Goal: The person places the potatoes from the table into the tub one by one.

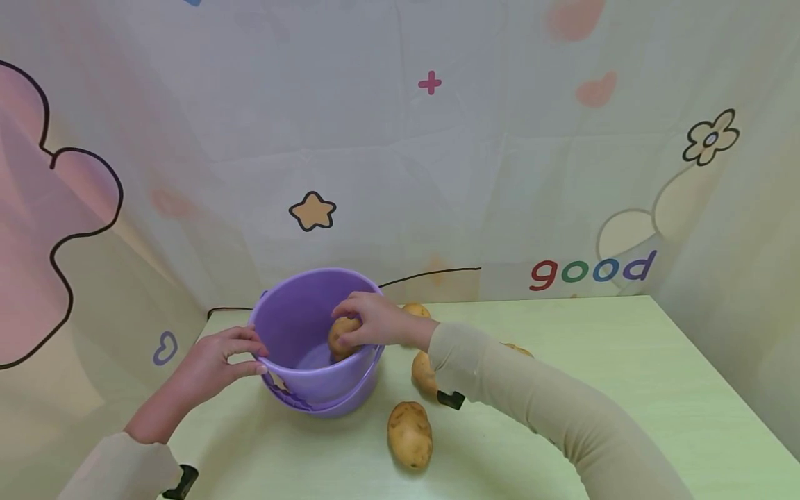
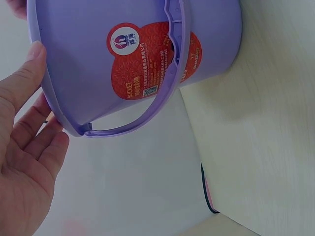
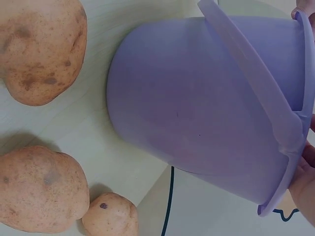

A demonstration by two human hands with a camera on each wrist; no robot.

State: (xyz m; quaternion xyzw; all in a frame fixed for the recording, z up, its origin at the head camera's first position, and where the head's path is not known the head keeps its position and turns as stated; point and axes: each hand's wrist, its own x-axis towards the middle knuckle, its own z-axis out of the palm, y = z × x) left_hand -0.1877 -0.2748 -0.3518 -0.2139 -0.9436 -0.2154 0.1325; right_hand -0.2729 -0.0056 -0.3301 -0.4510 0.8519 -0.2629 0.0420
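Observation:
A purple bucket (image 1: pixel 321 383) stands upright on the table, its handle hanging down against the front wall. My left hand (image 1: pixel 219 361) grips the rim at the left side, thumb outside and fingers over the edge. In the left wrist view the thumb and fingers of that hand (image 2: pixel 24 132) pinch the rim beside a red label (image 2: pixel 125 64). My right hand (image 1: pixel 378 321) reaches over the right rim and holds a potato (image 1: pixel 341 340) inside the bucket. The right wrist view shows only part of this hand (image 3: pixel 305 187) at the rim; the potato is hidden there.
To the bucket's right lie a spotted potato (image 1: pixel 410 436) near the front, another potato (image 1: pixel 423 373) partly behind the right sleeve, and a third potato (image 1: pixel 415 310) farther back. Past the sleeve, a sliver of potato (image 1: pixel 517 348) shows. A printed curtain (image 1: pixel 400 173) hangs behind the table.

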